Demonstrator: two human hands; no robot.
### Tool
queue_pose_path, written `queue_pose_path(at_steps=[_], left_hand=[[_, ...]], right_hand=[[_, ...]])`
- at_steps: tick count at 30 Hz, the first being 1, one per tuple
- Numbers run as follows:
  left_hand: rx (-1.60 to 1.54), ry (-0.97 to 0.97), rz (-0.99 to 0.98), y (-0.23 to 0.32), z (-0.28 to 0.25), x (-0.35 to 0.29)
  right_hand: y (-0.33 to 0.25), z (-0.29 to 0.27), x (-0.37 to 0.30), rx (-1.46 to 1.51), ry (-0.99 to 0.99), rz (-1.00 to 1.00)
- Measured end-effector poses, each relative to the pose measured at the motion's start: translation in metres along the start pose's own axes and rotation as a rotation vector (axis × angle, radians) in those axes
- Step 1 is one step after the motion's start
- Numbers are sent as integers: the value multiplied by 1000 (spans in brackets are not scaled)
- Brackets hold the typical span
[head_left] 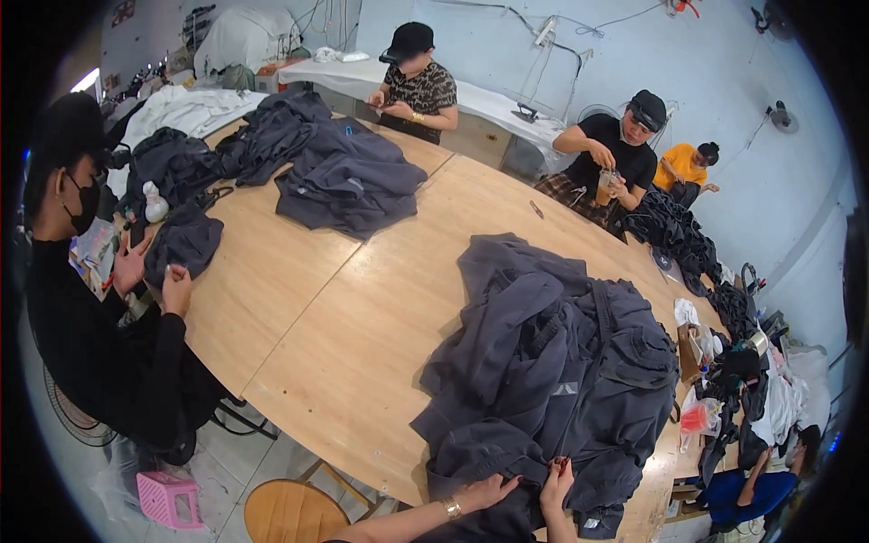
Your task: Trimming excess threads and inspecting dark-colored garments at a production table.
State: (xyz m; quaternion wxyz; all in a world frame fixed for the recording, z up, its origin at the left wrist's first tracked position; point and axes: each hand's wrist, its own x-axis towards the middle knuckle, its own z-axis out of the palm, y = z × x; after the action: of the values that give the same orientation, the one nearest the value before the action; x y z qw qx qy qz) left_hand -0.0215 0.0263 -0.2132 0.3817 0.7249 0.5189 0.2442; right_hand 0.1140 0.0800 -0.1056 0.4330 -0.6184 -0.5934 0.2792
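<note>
At the table's near edge, both of my hands are on a dark grey garment [480, 452] from the pile. My left hand [486, 493], below a gold bracelet, has its fingertips closed on the cloth. Just to its right, my right hand [557, 487] is raised with fingertips pinched together at the fabric's edge. Anything small between those fingers is too fine to make out. The heap of dark grey garments [625, 398] spreads in loose folds beyond my hands, with a small pale label [565, 389] on one piece.
A large wooden table [317, 317] fills the middle. More dark garments [353, 176] lie at its far left. One person [109, 335] handles cloth at left; others stand across, one holding a drink cup [605, 187]. A round stool [291, 514] and pink stool [169, 500] stand nearby.
</note>
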Motion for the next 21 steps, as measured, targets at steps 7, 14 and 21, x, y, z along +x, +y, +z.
queue_pose_path(at_steps=[7,14,21], left_hand=[[89,-143,49,21,-22,-7],[132,-125,65,35,-39,1],[15,-25,-464,64,-77,-2]], right_hand=[[2,1,1,-66,35,-26],[19,-5,8,-2,21,35],[23,0,8,175,-53,49]])
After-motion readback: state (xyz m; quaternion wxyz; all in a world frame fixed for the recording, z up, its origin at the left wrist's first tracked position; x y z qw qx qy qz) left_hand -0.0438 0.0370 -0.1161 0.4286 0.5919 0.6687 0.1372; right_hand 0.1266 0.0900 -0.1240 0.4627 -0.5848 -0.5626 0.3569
